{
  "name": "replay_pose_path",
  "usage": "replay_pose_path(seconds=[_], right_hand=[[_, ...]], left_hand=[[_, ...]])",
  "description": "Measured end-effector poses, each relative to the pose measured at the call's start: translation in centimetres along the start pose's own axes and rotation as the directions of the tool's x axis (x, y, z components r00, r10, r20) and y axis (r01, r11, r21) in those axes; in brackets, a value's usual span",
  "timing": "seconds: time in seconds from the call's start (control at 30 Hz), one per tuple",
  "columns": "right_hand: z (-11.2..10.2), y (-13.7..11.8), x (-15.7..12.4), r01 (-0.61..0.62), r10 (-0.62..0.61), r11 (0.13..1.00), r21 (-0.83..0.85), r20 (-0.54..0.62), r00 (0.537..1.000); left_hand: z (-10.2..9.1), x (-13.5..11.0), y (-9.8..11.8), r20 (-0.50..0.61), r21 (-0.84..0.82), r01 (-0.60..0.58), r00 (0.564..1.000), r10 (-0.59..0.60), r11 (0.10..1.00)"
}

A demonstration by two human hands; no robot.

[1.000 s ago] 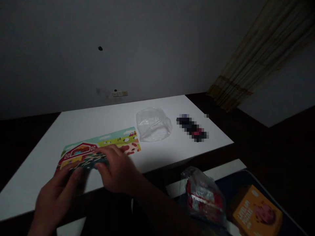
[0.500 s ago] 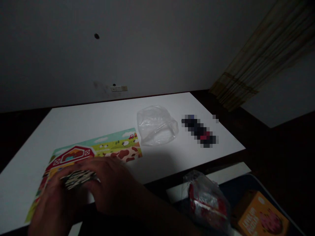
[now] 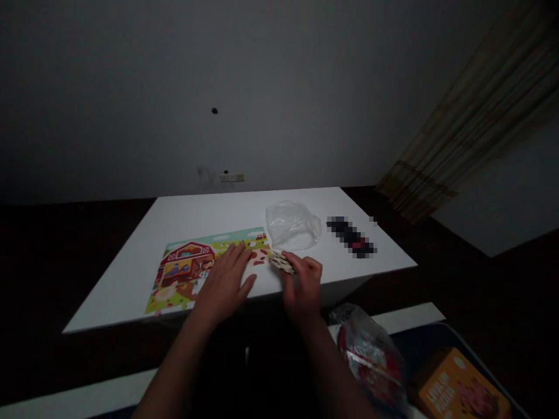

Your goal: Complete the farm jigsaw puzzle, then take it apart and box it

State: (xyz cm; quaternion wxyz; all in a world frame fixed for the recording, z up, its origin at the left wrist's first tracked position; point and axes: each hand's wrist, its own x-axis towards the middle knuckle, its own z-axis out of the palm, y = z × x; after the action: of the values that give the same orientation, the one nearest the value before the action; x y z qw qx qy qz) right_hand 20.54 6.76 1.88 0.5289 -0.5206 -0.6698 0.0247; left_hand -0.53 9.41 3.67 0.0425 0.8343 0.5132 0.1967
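A farm-scene jigsaw board [image 3: 186,270] with a red barn lies flat on the white table [image 3: 126,291], its right end under my left hand [image 3: 225,279]. That hand rests on the board with its fingers spread, holding nothing. My right hand [image 3: 303,285] pinches a small stack of wooden puzzle pieces [image 3: 282,262] just off the board's right edge. A crumpled clear plastic bag [image 3: 292,225] lies close beyond the stack. Farther right is a dark object [image 3: 351,237], pixelated and impossible to identify.
Below the table's front edge, a plastic-wrapped red package [image 3: 371,364] and an orange puzzle box [image 3: 458,384] sit on a dark surface. A wall socket [image 3: 231,177] is on the wall behind, and a sheer curtain [image 3: 458,134] hangs at the right.
The stack of pieces has moved right, off the barn end, and my right hand alone holds it. My left hand now lies flat on the board. The view has pulled back, showing more table.
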Motion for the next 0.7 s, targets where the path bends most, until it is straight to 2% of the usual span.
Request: replay_pose_path(seconds=[0.07, 0.17, 0.23, 0.3, 0.4, 0.47, 0.53, 0.63, 0.67, 0.7], right_hand=[[-2.3, 2.0, 0.5, 0.033, -0.022, 0.991, -0.132, 0.08, 0.997], [-4.1, 3.9, 2.3, 0.072, -0.034, 0.966, -0.248, 0.154, 0.987], [-4.2, 4.2, 3.4, 0.076, -0.028, 0.956, -0.283, 0.171, 0.985], [-3.7, 4.0, 4.0, 0.057, 0.001, 0.952, -0.302, 0.187, 0.982], [-2.7, 3.2, 4.3, -0.083, 0.13, 0.953, -0.29, 0.145, 0.981], [-2.1, 2.7, 4.7, -0.253, 0.273, 0.943, -0.214, 0.066, 0.96], [-1.4, 2.6, 5.6, -0.428, 0.429, 0.903, -0.043, 0.03, 0.903], [0.5, 2.8, 7.6, -0.607, 0.591, 0.75, 0.262, 0.145, 0.793], [1.2, 3.0, 8.3, -0.637, 0.614, 0.699, 0.324, 0.184, 0.767], [2.0, 3.1, 9.0, -0.638, 0.614, 0.675, 0.372, 0.198, 0.764]], left_hand=[[0.3, 0.0, 0.2, 0.017, 0.033, -0.01, 1.0, 0.009, 0.999], [0.4, 0.9, 1.8, -0.056, 0.029, 0.015, 0.998, -0.013, 0.999], [0.5, 2.5, 3.8, -0.121, 0.001, 0.018, 0.992, -0.017, 1.0], [0.8, 4.7, 5.8, -0.181, -0.031, 0.075, 0.98, -0.079, 0.997], [1.4, 7.9, 7.6, -0.162, -0.095, 0.133, 0.976, -0.147, 0.986], [1.7, 9.3, 7.6, -0.167, -0.135, 0.16, 0.969, -0.181, 0.978], [1.9, 9.8, 7.2, -0.192, -0.169, 0.177, 0.959, -0.208, 0.97], [2.0, 9.4, 6.7, -0.208, -0.211, 0.167, 0.955, -0.212, 0.963], [2.1, 9.2, 6.7, -0.2, -0.223, 0.16, 0.958, -0.206, 0.962], [2.1, 8.9, 6.7, -0.187, -0.234, 0.154, 0.962, -0.199, 0.96]])
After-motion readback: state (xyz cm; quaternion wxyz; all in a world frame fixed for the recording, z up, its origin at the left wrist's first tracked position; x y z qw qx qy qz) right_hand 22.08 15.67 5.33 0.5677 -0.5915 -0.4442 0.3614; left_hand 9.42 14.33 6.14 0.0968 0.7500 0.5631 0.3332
